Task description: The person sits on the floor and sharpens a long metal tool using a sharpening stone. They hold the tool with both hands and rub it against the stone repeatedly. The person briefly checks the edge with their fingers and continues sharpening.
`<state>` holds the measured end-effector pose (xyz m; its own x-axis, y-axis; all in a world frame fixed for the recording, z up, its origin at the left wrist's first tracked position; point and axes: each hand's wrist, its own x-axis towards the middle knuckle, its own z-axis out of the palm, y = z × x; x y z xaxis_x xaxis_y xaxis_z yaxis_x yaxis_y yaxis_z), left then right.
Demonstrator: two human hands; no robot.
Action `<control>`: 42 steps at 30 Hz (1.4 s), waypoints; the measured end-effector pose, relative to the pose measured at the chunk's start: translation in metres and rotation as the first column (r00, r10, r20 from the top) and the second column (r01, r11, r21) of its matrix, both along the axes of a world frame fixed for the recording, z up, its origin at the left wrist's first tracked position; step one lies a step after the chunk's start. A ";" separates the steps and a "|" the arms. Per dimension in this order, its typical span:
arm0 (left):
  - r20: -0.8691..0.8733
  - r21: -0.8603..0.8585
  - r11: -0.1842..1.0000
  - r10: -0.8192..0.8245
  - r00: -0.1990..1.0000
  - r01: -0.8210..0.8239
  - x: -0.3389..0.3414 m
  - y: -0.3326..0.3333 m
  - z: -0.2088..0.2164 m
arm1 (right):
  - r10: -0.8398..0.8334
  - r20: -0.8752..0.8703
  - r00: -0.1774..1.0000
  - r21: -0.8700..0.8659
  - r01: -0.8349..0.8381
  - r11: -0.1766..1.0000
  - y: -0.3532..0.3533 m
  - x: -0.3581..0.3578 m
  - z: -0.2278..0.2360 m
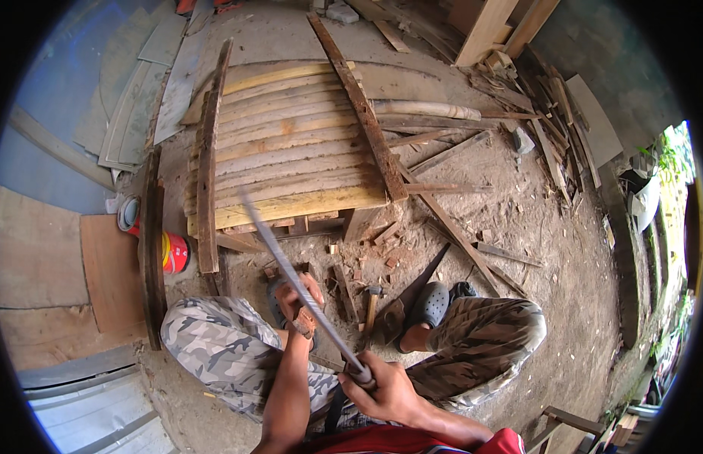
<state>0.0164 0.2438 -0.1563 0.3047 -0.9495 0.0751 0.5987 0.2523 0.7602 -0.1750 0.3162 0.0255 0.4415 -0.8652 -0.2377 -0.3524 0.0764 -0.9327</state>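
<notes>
My right hand (385,390) grips the grey handle of a machete (279,256). Its long blade slants up and to the left, blurred toward the tip, and passes across my left hand (300,295). The fingers of that hand are curled around a small reddish-brown piece of wood (303,325), partly hidden behind the blade. Between my feet lie a hammer (372,301) with a wooden handle and a handsaw (412,299) with a dark blade. Ahead stands a low bench-like frame of wooden slats (283,151), with a dark board (209,166) across its left side and a rusty-brown one (359,106) across its right.
Wood chips and loose offcuts (385,233) litter the ground before me. Long dark strips (457,234) lie crossed to the right. Scrap lumber (548,113) is piled along the right wall. At left, a red and yellow bucket (175,252) stands beside upright dark planks (152,250).
</notes>
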 end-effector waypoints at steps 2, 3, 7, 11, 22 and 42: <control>-0.054 -0.063 0.998 -0.011 0.998 0.007 0.000 0.000 0.001 | 0.084 -0.096 0.992 -0.037 -0.087 0.995 -0.004 -0.003 -0.002; -0.068 -0.069 0.998 -0.006 0.998 0.002 0.000 0.001 0.002 | 0.123 -0.144 0.982 -0.053 -0.132 0.990 -0.006 -0.004 -0.002; -0.013 -0.030 1.000 -0.006 1.000 0.005 -0.004 -0.003 0.007 | 0.003 -0.009 1.000 0.025 -0.002 1.000 0.002 0.000 0.003; 0.020 -0.118 0.991 0.067 0.998 -0.064 0.000 -0.002 0.000 | 0.116 -0.133 0.984 0.041 -0.112 0.993 -0.007 -0.001 0.003; 0.030 -0.034 0.998 0.061 0.998 -0.060 -0.004 -0.006 0.001 | 0.024 -0.010 1.000 0.008 -0.023 1.000 -0.001 0.002 0.008; -0.082 -0.120 0.993 0.014 0.997 -0.023 0.004 -0.003 -0.009 | 0.103 -0.138 0.985 -0.055 -0.112 0.992 -0.008 0.003 -0.007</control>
<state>0.0200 0.2404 -0.1649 0.3320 -0.9291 0.1628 0.6515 0.3507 0.6728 -0.1722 0.3078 0.0187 0.5001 -0.8296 -0.2484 -0.4784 -0.0256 -0.8778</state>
